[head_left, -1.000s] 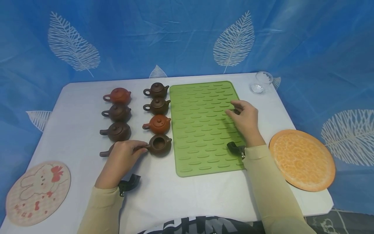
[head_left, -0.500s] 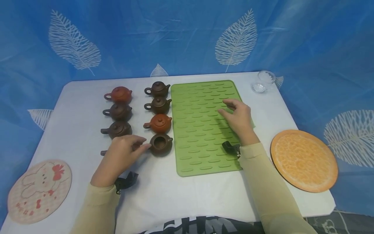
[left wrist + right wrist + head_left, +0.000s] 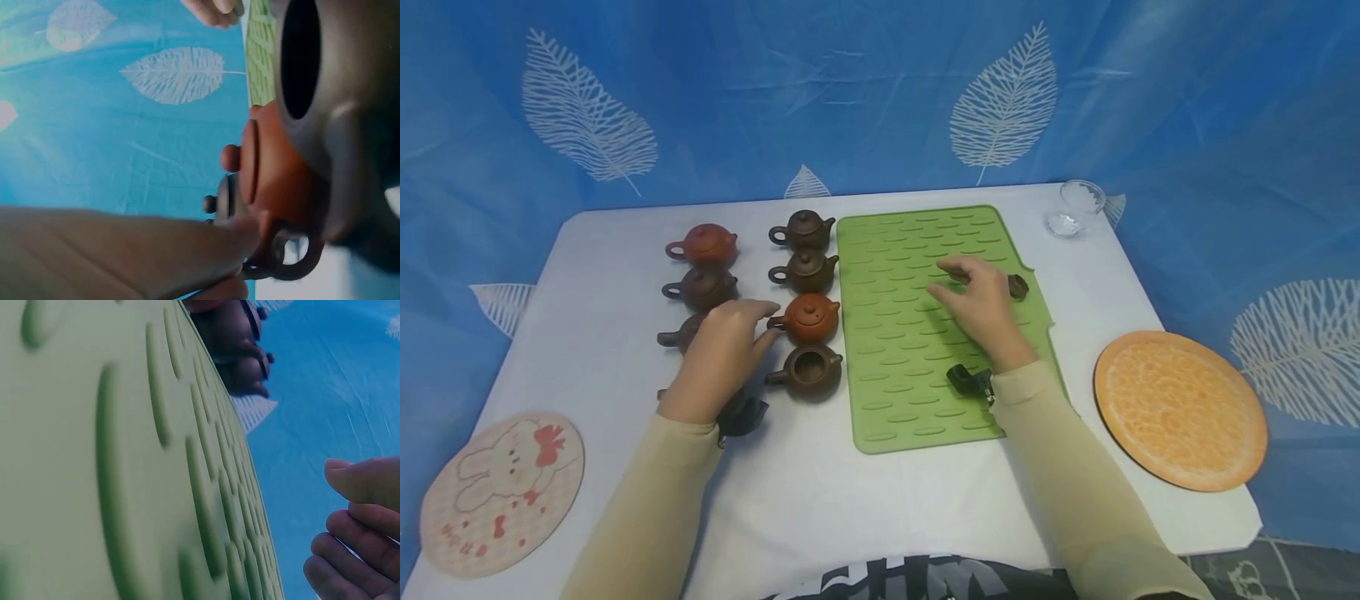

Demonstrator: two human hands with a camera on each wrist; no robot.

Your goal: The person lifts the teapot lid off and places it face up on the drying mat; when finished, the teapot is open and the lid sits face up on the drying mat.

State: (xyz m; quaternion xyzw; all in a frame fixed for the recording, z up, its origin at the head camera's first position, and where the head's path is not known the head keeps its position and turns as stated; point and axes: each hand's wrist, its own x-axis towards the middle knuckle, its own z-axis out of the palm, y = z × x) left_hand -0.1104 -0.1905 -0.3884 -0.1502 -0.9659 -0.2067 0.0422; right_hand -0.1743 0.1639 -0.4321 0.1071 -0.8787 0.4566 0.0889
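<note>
My left hand [image 3: 718, 358] is at the side handle of a reddish-brown teapot [image 3: 808, 317], thumb and index finger standing apart on either side of it. In the left wrist view the fingertips [image 3: 240, 237] overlap the handle; whether they touch it I cannot tell. In front of that pot stands a brown teapot [image 3: 820, 385] without its lid, its round mouth uncovered. My right hand [image 3: 981, 308] hovers over the green mat [image 3: 895, 350], fingers loosely bent and holding nothing. Behind it a small dark brown lid [image 3: 1017, 287] lies on the mat's right side.
Two dark teapots [image 3: 805, 271] stand farther back in the same column. Left of them runs another column of teapots [image 3: 703, 243], partly behind my left arm. Clear glass dishes [image 3: 1063, 223] sit at the back right. Round placemats, one orange [image 3: 1180, 412] and one pink [image 3: 505, 500], flank the table.
My left hand has released the lidless teapot's handle and moved back to the reddish-brown pot. My right hand has left the lid on the mat and shifted left.
</note>
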